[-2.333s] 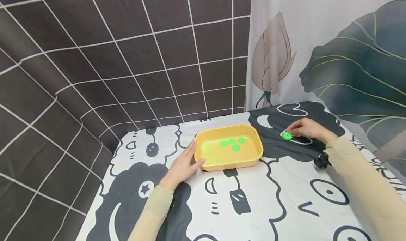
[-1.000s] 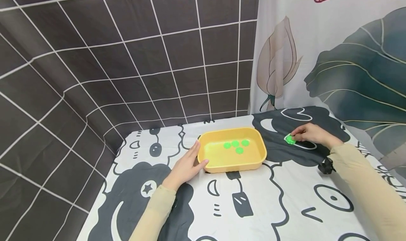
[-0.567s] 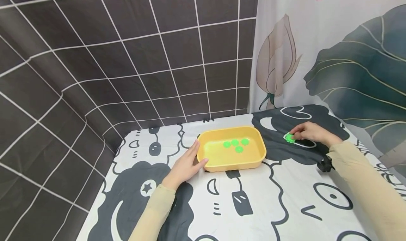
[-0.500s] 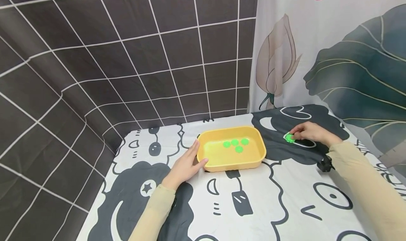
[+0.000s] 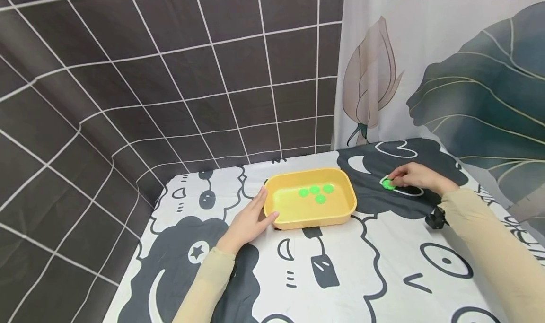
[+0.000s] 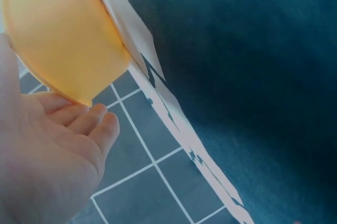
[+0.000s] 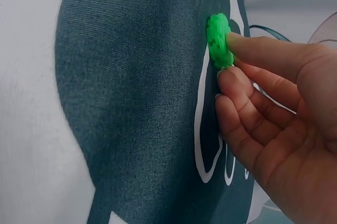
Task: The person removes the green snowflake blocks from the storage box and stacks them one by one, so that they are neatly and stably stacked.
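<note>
My right hand (image 5: 412,175) pinches a green disc with a notched edge (image 7: 220,41) between thumb and fingertips, over the dark patch of the cloth. In the right wrist view the disc stands nearly edge-on; it may be more than one layer thick. My left hand (image 5: 246,222) rests at the left end of a shallow yellow tray (image 5: 276,224), fingers fairly straight along its outer wall and thumb at the near rim. Several flat green discs (image 5: 320,199) lie inside the tray, right of its middle. In the left wrist view, loosely bent fingers touch the tray rim.
A white cloth (image 5: 353,275) with dark cartoon prints covers the surface. Behind it hangs dark fabric with a white grid (image 5: 230,67); a pale curtain with leaf prints (image 5: 374,77) hangs at the right. A black wrist device (image 5: 436,218) sits under the right sleeve.
The disc has turned slightly in my right fingers and now shows a smoother outline. My right hand stays in nearly the same spot; tray and left hand keep their places as the head view shifts.
</note>
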Available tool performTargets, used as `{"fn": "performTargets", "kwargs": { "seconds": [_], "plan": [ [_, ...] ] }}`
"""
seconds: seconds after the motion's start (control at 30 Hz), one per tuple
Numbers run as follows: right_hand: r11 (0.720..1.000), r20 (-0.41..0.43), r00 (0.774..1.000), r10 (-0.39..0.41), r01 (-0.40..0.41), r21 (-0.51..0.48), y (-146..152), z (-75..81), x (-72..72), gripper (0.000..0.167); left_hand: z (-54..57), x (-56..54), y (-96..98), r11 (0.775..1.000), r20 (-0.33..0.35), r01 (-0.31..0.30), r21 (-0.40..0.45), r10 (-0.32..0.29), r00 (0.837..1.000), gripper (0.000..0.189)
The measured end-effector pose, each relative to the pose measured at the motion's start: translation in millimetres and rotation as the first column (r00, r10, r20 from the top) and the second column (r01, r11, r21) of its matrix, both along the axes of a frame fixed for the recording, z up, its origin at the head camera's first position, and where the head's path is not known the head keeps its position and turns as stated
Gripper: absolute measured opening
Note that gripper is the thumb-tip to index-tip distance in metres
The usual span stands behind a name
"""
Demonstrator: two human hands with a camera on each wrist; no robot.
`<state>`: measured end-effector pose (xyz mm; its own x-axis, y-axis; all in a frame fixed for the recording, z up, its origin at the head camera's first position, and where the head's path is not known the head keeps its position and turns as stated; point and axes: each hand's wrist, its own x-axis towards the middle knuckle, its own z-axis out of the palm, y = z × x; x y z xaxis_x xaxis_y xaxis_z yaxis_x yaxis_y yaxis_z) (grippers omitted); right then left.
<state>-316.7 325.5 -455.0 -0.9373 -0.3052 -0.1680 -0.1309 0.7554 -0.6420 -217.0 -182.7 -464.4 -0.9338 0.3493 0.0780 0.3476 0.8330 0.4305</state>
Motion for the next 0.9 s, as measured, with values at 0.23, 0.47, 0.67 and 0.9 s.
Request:
{"fn": "performTargets", "kwargs": {
  "seconds": [0.23, 0.47, 0.67, 0.9],
  "plan": [
    [1.0, 0.028, 1.0, -0.003, 0.004, -0.01, 0.2, 0.1, -0.6, 0.036, 1.3, 0.5, 0.5, 1.0, 0.012, -0.013, -0.009, 0.013, 1.0, 0.087],
    [1.0, 0.039, 0.999, -0.004, 0.005, -0.026, 0.1, -0.9, -0.7, 0.036, 1.4, 0.1, 0.5, 1.0, 0.01, -0.01, -0.008, 0.01, 1.0, 0.087],
    [0.999, 0.03, 0.999, 0.009, -0.008, -0.036, -0.3, -0.6, 1.1, 0.035, -0.1, -0.4, -0.3, 1.0, 0.005, -0.009, -0.015, 0.009, 1.0, 0.087],
    [0.999, 0.029, 1.0, -0.004, 0.005, -0.044, 0.5, -1.7, 2.4, 0.036, -0.4, 0.3, -0.7, 1.0, 0.003, -0.009, -0.003, 0.009, 1.0, 0.088]
  ]
}}
